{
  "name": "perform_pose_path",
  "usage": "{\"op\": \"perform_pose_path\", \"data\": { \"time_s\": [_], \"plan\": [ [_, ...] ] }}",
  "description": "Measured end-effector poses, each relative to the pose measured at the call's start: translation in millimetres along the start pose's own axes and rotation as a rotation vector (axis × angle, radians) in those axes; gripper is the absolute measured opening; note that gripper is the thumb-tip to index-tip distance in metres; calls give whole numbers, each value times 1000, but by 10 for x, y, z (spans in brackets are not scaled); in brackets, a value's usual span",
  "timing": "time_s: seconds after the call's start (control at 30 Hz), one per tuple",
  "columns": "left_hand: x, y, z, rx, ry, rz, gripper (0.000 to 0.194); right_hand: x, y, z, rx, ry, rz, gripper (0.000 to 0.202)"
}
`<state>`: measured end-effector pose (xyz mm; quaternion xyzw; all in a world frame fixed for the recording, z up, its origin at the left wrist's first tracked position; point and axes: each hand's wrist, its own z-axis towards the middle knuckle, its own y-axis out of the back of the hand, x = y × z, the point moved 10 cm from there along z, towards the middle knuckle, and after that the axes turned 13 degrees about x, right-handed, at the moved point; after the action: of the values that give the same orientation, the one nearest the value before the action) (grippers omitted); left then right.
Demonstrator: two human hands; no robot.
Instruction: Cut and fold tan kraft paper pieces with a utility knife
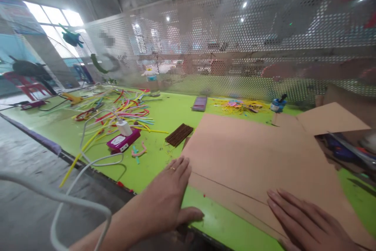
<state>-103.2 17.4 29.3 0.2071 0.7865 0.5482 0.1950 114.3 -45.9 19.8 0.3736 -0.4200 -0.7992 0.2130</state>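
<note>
A large flat sheet of brown cardboard [252, 153] lies on the green tabletop, with a crease or edge line running along its near side. My left hand [172, 192] rests at the sheet's left edge, fingers stretched out and thumb apart, the fingertips touching its corner. Flat on the near right part of the cardboard lies my right hand [311, 223], its fingers extended and its lower part cut off by the frame. Just beyond my left hand is a bundle of dark brown sticks [179, 134].
A purple power strip [123, 140] holds a white charger [124, 127]; its grey cable loops over the near edge. Colourful pipe-cleaner-like strips [126, 110] spread across the left. A blue bottle [277, 104] and an open cardboard box [333, 120] stand right, before a perforated metal screen [205, 47].
</note>
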Motion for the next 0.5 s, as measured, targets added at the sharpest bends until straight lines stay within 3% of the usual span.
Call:
{"op": "perform_pose_path", "data": {
  "time_s": [0.17,0.27,0.4,0.5],
  "plan": [
    [171,-14,-73,-52,57,91,92,10,-48,-46,20,-46,61,55],
    [162,-8,-93,-137,31,154,82,-13,-8,-16,85,-87,101,51],
    [71,162,-77,-265,-19,211,67,-50,67,64,196,-148,127,41],
    [-20,361,41,-268,1,233,42,-84,79,119,265,-188,196,39]
  ]
}}
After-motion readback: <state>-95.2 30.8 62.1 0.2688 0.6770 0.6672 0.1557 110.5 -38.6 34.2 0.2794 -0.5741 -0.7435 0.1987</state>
